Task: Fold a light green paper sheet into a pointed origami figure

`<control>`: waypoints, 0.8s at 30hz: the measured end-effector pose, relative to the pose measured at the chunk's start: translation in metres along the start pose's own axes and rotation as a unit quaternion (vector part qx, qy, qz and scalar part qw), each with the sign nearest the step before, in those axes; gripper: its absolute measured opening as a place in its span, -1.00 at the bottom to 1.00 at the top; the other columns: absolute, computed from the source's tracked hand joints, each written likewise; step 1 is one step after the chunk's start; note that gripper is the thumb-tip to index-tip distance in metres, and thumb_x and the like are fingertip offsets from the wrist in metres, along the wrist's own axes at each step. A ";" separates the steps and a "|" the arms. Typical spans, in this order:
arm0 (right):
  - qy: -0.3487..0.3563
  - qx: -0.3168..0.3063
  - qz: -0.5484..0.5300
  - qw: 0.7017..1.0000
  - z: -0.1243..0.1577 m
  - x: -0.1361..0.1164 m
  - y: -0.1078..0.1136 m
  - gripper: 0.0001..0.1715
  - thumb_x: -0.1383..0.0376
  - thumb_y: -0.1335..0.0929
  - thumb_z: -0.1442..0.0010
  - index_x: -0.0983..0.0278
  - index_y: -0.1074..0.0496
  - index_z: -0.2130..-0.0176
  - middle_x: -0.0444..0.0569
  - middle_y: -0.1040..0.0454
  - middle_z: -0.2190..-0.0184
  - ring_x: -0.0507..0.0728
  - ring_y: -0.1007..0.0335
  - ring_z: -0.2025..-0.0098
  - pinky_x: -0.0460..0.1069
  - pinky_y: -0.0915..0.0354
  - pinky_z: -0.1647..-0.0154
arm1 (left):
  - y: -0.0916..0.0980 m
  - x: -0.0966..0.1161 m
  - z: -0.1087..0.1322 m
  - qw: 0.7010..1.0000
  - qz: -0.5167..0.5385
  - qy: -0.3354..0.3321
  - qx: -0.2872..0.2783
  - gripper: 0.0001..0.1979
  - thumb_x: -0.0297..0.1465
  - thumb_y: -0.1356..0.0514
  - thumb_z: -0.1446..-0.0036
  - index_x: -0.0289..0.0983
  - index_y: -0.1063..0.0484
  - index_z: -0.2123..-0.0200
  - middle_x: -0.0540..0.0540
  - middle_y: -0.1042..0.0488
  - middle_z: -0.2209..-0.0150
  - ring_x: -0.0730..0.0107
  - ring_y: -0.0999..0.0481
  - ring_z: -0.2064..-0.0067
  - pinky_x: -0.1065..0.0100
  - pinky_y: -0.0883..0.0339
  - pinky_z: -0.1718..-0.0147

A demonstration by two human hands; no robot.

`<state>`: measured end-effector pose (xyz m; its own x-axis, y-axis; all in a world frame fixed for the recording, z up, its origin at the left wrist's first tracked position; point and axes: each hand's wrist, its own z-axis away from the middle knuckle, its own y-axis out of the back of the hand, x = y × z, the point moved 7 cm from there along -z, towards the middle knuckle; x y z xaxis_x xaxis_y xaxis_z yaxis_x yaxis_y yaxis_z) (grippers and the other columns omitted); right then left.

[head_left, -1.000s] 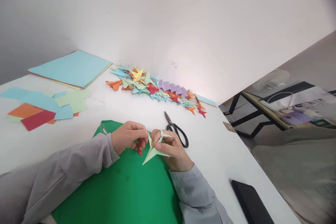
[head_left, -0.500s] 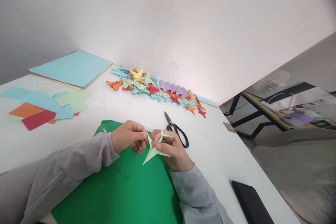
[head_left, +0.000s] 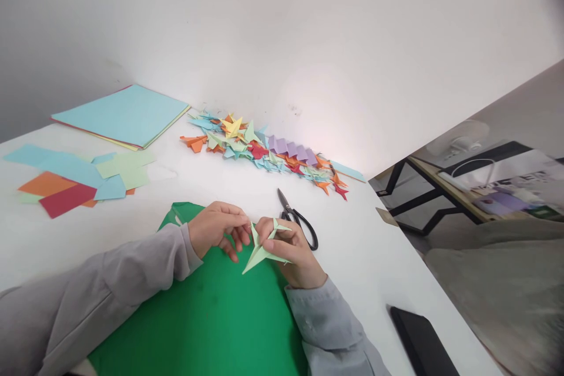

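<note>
A light green folded paper plane [head_left: 259, 251] with pointed wings and a small tail is in front of me. My right hand [head_left: 293, 252] is closed on it, the thumb lying over its body and the fingers behind. My left hand [head_left: 220, 228] is on the other side, thumb and forefinger pinched at the tip of the upper left wing, its other fingers loosely curled. Both hands are above a green surface [head_left: 211, 305]. Just behind the right hand, black-handled scissors [head_left: 297, 217] lie on the white table [head_left: 352, 258].
Along the wall lies a pile of folded paper planes [head_left: 255, 144] in several colours. At the left are loose paper rectangles [head_left: 68, 198] and a stack of larger sheets [head_left: 123, 114]. A black flat object [head_left: 423, 341] rests near the right table edge.
The paper plane and both hands have shifted very slightly right along with the view. The left fingers have eased a little at the wing tip.
</note>
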<state>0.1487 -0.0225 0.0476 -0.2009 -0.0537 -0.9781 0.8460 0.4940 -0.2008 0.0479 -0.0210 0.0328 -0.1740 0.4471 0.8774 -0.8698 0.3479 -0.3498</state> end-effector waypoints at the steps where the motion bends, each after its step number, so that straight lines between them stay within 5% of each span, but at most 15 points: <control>1: -0.001 0.000 0.002 1.000 0.000 0.000 0.000 -0.87 0.28 -0.41 0.11 0.29 -0.42 0.56 -0.13 -0.24 0.59 0.04 -0.12 0.51 -0.05 -0.01 0.49 | 0.000 0.000 0.000 1.000 -0.003 0.001 -0.001 -0.76 -0.28 -0.20 0.15 -0.37 -0.38 0.61 -0.07 -0.37 0.64 0.46 -0.33 0.64 0.36 -0.31 0.70; 15: 0.012 0.003 0.007 1.000 0.000 -0.001 0.003 -0.89 0.30 -0.40 0.10 0.30 -0.41 0.56 -0.15 -0.23 0.59 0.02 -0.09 0.52 -0.05 0.03 0.50 | 0.002 -0.002 -0.002 1.000 -0.013 0.010 0.010 -0.79 -0.31 -0.20 0.16 -0.36 -0.34 0.63 0.01 -0.30 0.70 0.49 -0.30 0.67 0.39 -0.29 0.72; 24: -0.002 -0.019 0.002 1.000 0.000 0.000 -0.001 -0.89 0.31 -0.42 0.11 0.31 -0.42 0.54 -0.15 -0.24 0.59 0.01 -0.08 0.52 -0.05 0.03 0.50 | 0.007 0.002 -0.004 0.998 -0.039 -0.038 0.033 -0.74 -0.26 -0.27 0.21 -0.36 -0.36 0.58 0.00 -0.35 0.61 0.51 -0.33 0.59 0.42 -0.31 0.68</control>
<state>0.1474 -0.0227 0.0477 -0.1953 -0.0555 -0.9792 0.8270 0.5274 -0.1948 0.0437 -0.0144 0.0304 -0.1381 0.3558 0.9243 -0.9102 0.3224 -0.2601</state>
